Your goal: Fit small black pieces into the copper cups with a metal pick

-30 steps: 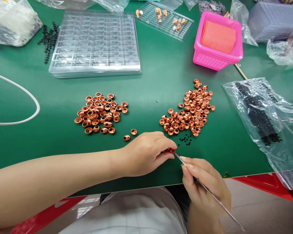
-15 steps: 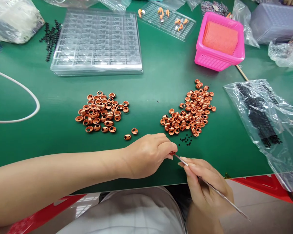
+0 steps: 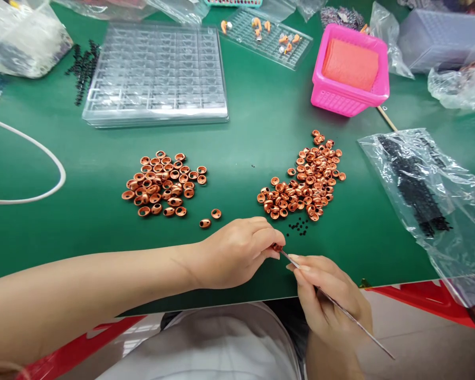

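Note:
My left hand [image 3: 237,252] is closed, pinching a small copper-coloured shell [image 3: 276,247] between thumb and fingertips. My right hand [image 3: 332,293] grips a thin metal rod-like tool [image 3: 354,321] much as one holds a pen. The tool's tip meets the shell; the exact contact is hidden by my fingers. Just beyond the hands lie several tiny black dots [image 3: 298,227], with a heap of copper-coloured shells [image 3: 311,182] behind them. A second group of the same shells [image 3: 160,182] spreads out to the left, and two single ones [image 3: 205,224] lie nearer my left wrist.
Stacked clear plastic trays [image 3: 156,76] stand at the back left. Behind, a flat tray [image 3: 269,37] carries small orange pieces. A pink basket [image 3: 350,100] holds a reddish block. At right lies a clear bag [image 3: 414,179] with black parts; a white cable [image 3: 59,163] loops in from the left.
The whole view has shifted slightly. Both hands keep their grip, with the tool's tip still at the shell.

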A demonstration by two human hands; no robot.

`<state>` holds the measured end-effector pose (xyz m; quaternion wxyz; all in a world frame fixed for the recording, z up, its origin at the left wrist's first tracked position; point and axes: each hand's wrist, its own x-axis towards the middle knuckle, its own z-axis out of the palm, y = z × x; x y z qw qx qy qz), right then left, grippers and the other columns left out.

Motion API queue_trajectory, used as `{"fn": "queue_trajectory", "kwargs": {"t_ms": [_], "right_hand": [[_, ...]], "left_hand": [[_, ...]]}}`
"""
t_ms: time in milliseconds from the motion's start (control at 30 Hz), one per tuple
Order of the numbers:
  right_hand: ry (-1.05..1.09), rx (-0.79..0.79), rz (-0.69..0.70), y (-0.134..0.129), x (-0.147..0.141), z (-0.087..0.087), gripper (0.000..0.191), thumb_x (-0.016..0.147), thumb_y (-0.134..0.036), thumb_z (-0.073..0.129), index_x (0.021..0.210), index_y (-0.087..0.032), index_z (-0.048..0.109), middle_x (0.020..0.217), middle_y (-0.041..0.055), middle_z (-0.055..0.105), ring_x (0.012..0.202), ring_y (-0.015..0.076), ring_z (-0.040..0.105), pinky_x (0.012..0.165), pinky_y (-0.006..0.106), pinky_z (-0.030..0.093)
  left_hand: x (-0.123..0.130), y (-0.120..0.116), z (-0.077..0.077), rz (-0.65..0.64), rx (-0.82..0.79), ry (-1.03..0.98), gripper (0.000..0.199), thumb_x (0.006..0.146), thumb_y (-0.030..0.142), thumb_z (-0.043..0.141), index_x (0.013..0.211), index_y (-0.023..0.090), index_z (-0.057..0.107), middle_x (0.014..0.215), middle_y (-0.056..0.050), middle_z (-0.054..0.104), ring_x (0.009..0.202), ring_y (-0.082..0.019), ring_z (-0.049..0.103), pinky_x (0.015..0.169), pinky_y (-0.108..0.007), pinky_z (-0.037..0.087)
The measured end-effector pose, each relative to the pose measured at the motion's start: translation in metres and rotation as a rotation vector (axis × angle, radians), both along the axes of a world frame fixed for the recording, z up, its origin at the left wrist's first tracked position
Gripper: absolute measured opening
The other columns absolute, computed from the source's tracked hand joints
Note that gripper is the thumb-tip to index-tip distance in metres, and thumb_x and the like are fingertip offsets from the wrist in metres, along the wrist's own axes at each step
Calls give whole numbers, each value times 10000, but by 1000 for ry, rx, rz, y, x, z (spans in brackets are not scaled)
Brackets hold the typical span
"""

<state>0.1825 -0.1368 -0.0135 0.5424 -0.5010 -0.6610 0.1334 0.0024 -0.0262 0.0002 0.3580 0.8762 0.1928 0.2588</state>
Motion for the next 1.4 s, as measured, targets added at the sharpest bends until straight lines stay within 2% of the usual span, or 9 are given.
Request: {"fn": "queue_trajectory", "kwargs": {"t_ms": [300,433,600,967,1400], "right_hand": [[82,-42,-24,-2,1,-2,461,747,110,636,1106,-179,656,1036,47,737,911,183,720,727,346,618],[53,-75,26,-3,3,-2,477,741,111,641,1119,-180,648,1063,46,735,925,184,720,738,353,623],[121,-38,-69,-2,-1,-3,436,749,112,633,1080,-169,666,1043,42,739,897,189,722,707,362,614],[128,-47,-56,-1,-5,-3,412,764,99,627,1068,-177,667,1024,32,738,901,186,718,713,357,606],[138,-82,-16,-1,-1,-1,426,755,100,621,1071,-183,664,1046,34,736,923,183,717,748,355,606]], "left_hand": [[0,1,0,-1,-35,-5,69,929,86,572,978,97,620,818,-58,671,721,-158,564,693,-274,486],[-1,1,0,1,-40,-8,70,923,87,584,980,96,623,829,-59,676,729,-157,570,695,-271,486],[0,2,0,16,-27,-8,73,932,109,580,996,114,616,824,-48,670,723,-152,570,690,-268,487],[1,1,1,31,-35,3,60,951,143,563,986,139,612,824,-40,681,723,-145,587,689,-261,495],[-1,3,3,-17,-69,-8,107,930,90,559,1020,115,612,848,-56,686,745,-153,585,715,-274,493]]}}
